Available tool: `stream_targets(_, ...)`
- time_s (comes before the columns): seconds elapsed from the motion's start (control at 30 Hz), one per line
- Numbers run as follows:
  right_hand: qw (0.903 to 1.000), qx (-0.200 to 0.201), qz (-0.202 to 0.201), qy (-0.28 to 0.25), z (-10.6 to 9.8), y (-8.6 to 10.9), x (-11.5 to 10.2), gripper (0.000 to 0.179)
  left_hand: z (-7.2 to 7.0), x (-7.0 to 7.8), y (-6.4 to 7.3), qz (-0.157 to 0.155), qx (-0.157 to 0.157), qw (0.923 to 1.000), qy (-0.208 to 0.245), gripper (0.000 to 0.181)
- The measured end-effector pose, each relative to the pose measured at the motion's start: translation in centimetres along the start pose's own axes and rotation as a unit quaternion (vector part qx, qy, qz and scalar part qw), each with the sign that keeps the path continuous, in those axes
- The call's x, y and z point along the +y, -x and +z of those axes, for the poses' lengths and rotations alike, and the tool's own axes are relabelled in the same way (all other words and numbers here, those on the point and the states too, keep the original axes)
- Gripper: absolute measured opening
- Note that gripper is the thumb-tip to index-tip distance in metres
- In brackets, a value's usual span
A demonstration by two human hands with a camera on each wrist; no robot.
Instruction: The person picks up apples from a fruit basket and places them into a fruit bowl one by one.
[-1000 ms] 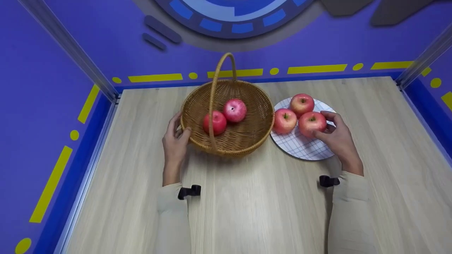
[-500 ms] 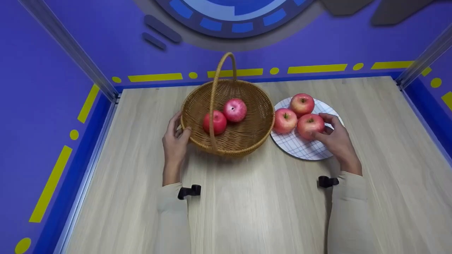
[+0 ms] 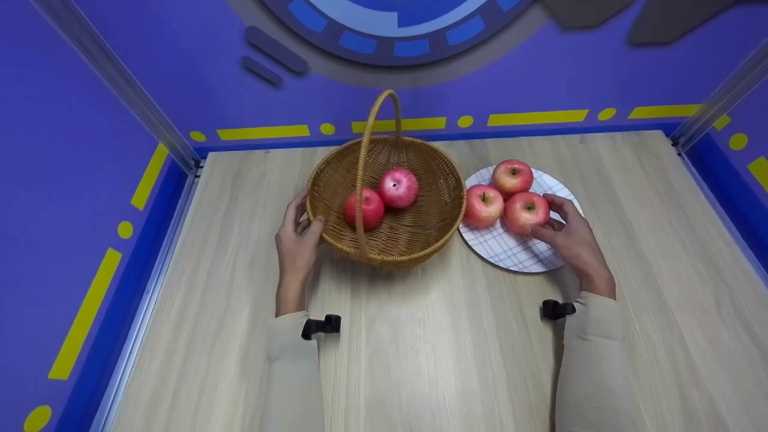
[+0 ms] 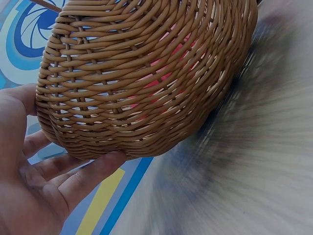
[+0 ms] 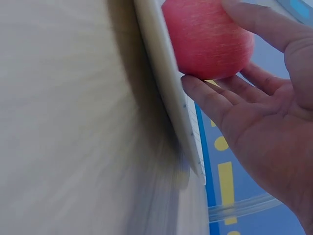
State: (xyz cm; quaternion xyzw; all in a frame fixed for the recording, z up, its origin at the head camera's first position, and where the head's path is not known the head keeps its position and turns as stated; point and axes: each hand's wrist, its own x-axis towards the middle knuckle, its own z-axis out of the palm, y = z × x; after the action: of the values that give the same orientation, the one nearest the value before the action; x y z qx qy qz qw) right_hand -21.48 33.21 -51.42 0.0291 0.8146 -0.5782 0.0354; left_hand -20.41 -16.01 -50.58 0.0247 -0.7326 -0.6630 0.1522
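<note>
My left hand (image 3: 298, 240) holds the left rim of a brown wicker basket (image 3: 420, 234), thumb near the rim. In the left wrist view, its fingers touch the woven side (image 4: 122, 98). Inside the basket are a red plum-like fruit (image 3: 372, 210) and a speckled pink-red one (image 3: 398, 187). To the right, my right hand (image 3: 573, 240) grips a red apple (image 3: 526, 211) over a round checked plate (image 3: 522, 255). Thumb and fingers bracket that apple (image 5: 210, 41) in the right wrist view. Two more apples, one at left (image 3: 483, 207) and one behind (image 3: 512, 176), sit on the plate.
Everything stands on a light wooden table (image 3: 408, 348). The basket's tall handle (image 3: 363, 156) arches over it, and its right rim nearly meets the plate. A blue-purple wall panel (image 3: 510, 90) rises behind; side panels flank the table.
My right hand has shifted slightly left with the apple, bringing it closer to the left apple on the plate. My left hand and the basket have stayed in place.
</note>
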Motion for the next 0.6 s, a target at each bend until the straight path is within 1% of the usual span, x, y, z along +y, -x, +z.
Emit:
stream_targets(0.37,0.9997,0.009,-0.005,0.021,0.28,-0.11,-0.09,0.081,-0.02,0.09,0.07,-0.003,-0.002,1.0,0.005,0.06)
stream_targets(0.6,0.9998,0.005,-0.017,-0.004,0.24,-0.3,0.23,0.081,-0.07,0.02,0.08,-0.003,-0.005,0.9998,0.016,0.062)
